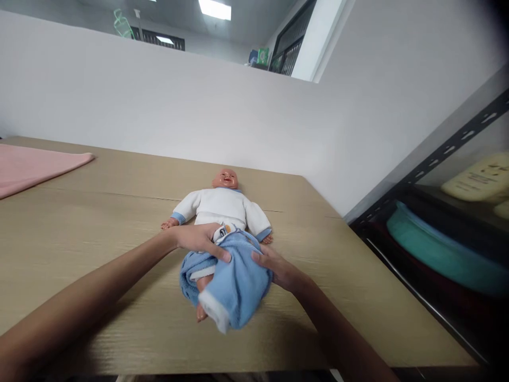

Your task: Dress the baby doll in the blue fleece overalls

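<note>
A baby doll in a white top lies on its back on the wooden table, head away from me. Light blue trousers with white cuffs cover its legs, bunched around the waist and knees; one bare foot pokes out below. My left hand grips the trousers' waistband at the doll's left hip, fingers curled over the cloth. On the other side, my right hand holds the blue fabric by the doll's hip, thumb on top.
A pink cloth lies at the table's far left. A white partition wall stands behind the table. On the right is a metal shelf rack holding a teal basin and pale objects.
</note>
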`<action>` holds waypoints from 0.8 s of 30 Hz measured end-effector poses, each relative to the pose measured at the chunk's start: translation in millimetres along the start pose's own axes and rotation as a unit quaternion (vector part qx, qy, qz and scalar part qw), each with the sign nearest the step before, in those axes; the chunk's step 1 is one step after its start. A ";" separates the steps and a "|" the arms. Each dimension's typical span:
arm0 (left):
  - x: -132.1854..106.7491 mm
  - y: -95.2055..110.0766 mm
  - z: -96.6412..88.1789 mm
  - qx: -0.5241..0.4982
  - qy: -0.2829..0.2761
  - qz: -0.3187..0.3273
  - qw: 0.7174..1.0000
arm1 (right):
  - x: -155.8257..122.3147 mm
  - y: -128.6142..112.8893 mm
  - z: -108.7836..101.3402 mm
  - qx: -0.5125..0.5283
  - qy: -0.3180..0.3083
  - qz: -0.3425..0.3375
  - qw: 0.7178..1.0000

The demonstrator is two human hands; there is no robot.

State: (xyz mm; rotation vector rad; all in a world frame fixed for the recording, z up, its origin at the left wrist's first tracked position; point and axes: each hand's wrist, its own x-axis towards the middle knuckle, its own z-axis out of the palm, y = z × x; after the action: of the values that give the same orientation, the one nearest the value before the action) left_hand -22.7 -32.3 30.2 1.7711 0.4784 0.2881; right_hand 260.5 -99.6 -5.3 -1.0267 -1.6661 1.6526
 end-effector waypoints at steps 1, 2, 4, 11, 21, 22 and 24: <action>0.0 -1.4 0.8 -0.001 0.028 -0.001 1.000 | -0.8 -0.2 -1.8 -0.006 -0.018 0.007 1.000; 0.1 -2.4 1.7 -0.002 0.055 -0.004 0.999 | -1.5 0.1 -3.8 -0.007 -0.039 0.021 0.999; 0.1 -3.3 3.7 -0.010 0.078 -0.013 0.997 | -2.1 2.5 -7.1 -0.018 -0.072 0.051 0.996; -5.1 -12.2 -1.2 -0.046 0.070 -0.055 0.995 | 1.1 6.1 3.3 0.147 0.016 0.033 0.988; -4.9 -14.6 -5.1 -0.027 -0.011 -0.024 0.999 | 0.0 9.0 -4.1 0.107 -0.041 0.054 0.992; -4.9 -12.3 -4.4 -0.008 0.003 -0.032 0.999 | -1.5 10.0 -6.1 0.079 -0.061 0.052 0.994; -4.2 -8.5 -3.5 0.023 0.001 -0.041 0.999 | -3.6 9.8 -7.4 0.032 -0.089 0.043 0.995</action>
State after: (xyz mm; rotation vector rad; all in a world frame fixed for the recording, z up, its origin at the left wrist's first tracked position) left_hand -29.4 -29.5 23.0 1.7904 0.5613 0.2223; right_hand 269.8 -99.0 -14.0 -0.9553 -1.6891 1.8903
